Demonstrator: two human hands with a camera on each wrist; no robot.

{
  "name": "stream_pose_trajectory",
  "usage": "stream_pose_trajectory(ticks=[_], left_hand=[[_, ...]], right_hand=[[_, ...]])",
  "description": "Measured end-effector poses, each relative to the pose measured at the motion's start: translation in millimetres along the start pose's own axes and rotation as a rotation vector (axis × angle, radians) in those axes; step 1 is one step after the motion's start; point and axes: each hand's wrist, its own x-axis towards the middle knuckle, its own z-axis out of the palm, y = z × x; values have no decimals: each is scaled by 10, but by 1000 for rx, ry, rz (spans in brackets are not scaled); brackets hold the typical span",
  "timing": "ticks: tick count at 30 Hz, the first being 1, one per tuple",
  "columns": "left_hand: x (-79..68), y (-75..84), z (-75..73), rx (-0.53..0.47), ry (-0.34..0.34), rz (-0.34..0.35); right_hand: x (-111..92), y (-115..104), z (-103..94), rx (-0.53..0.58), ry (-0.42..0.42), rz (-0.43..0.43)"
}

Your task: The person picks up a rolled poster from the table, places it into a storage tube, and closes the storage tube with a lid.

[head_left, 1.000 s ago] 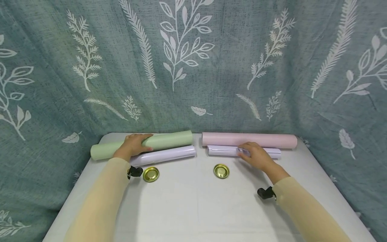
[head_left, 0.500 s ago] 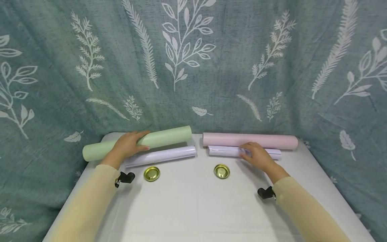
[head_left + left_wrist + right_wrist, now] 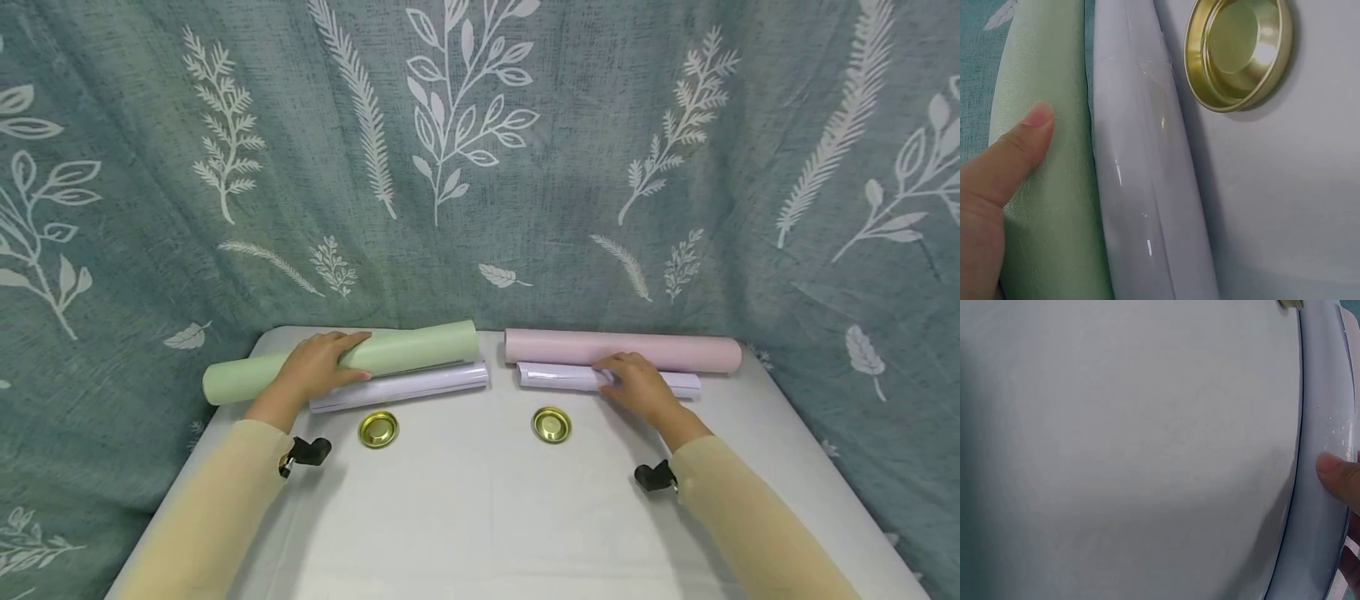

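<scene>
My left hand (image 3: 311, 371) grips a green roll (image 3: 423, 346) from above, and its thumb lies along the near side, as the left wrist view shows. In front of that roll lies a glossy pale lavender roll (image 3: 427, 384), close alongside it. On the right, my right hand (image 3: 639, 388) holds a second lavender roll (image 3: 557, 377) near its middle. The right thumb (image 3: 1334, 469) presses the near side while the other fingers go behind, partly hidden. A pink roll (image 3: 585, 347) lies just behind it.
Two small round gold dishes stand on the white table, a left one (image 3: 378, 429) and a right one (image 3: 552, 424). Behind the table's (image 3: 480, 517) back edge hangs a green-blue curtain (image 3: 555, 275) with white leaf patterns.
My left hand has shifted the green roll to the left; its right end rose, then came down towards the lavender roll. My right hand has barely moved.
</scene>
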Motion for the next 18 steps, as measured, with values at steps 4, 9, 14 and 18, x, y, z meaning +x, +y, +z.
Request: stream_pose_trajectory(ticks=[4, 9, 14, 18], left_hand=[[-17, -16, 9, 0, 12, 2], [-55, -25, 15, -5, 21, -16], [-123, -10, -3, -3, 25, -13], [-178, -4, -18, -9, 35, -20]], right_hand=[[12, -5, -21, -6, -6, -27], [-27, -10, -54, 18, -30, -41], [-108, -4, -98, 34, -55, -24], [-153, -12, -150, 46, -54, -45]])
